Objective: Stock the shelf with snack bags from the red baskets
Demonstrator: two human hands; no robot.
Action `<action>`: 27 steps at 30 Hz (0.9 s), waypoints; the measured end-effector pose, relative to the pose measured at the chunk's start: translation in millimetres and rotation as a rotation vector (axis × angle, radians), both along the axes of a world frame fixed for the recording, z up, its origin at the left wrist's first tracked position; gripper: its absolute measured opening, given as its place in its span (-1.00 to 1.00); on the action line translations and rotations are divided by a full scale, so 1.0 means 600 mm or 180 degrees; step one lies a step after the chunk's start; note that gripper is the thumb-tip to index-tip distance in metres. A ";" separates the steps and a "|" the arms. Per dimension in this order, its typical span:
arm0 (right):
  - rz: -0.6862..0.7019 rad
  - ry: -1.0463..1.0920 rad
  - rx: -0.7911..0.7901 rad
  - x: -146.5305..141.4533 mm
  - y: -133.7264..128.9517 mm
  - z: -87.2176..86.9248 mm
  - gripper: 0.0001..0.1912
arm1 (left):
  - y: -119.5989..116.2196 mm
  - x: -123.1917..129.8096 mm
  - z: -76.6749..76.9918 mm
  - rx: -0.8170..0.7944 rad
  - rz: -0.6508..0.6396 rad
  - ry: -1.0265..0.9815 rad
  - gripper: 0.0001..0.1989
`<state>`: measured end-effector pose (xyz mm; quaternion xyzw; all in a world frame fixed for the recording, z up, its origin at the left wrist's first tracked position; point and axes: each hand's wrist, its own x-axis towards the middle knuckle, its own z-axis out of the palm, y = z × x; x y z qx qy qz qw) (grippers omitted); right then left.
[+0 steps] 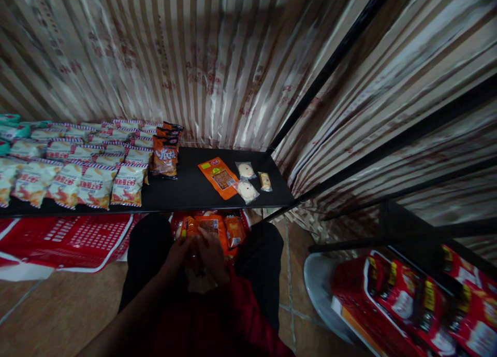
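My left hand (179, 254) and my right hand (210, 253) are close together between my knees, at the near side of a red basket (248, 223). Fingers on both hands are bent inward around something dark that I cannot make out in the dim light. Just beyond the fingertips sits a small orange snack packet (189, 225). A larger flat orange pouch (216, 224) lies in the basket beside my right hand, and another orange packet (234, 230) is at the basket's right side.
On the black shelf (190, 191) lie an orange pouch (219, 178), two round wrapped cakes (247, 190) and a small wrapped pastry (265, 181). Rows of white snack bags (97, 186) and brown packets (165, 157) stand left. Black metal bars (330, 72) cross at right, above red packs (402, 289).
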<state>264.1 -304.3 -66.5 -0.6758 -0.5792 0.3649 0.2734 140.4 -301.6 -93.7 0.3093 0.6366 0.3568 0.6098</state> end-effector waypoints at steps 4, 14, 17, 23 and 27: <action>0.0036 0.0006 0.0085 -0.001 -0.003 0.003 -0.62 | 0.000 0.001 0.002 -0.0014 -0.0063 0.0117 -0.53; 0.0295 -0.0131 0.0305 -0.008 -0.012 0.016 -0.61 | -0.012 0.010 0.016 -0.0284 0.0226 -0.0640 -0.53; 0.0360 -0.0217 0.0278 -0.008 -0.013 0.016 -0.60 | -0.014 0.012 0.016 -0.0401 0.0294 -0.0667 -0.59; 0.0384 -0.0220 0.0507 -0.010 -0.016 0.012 -0.61 | -0.016 0.016 0.017 -0.0356 0.0579 -0.0750 -0.71; 0.0420 -0.0285 0.0732 -0.010 -0.019 0.003 -0.61 | -0.017 0.016 0.011 -0.0405 0.0803 -0.0826 -0.78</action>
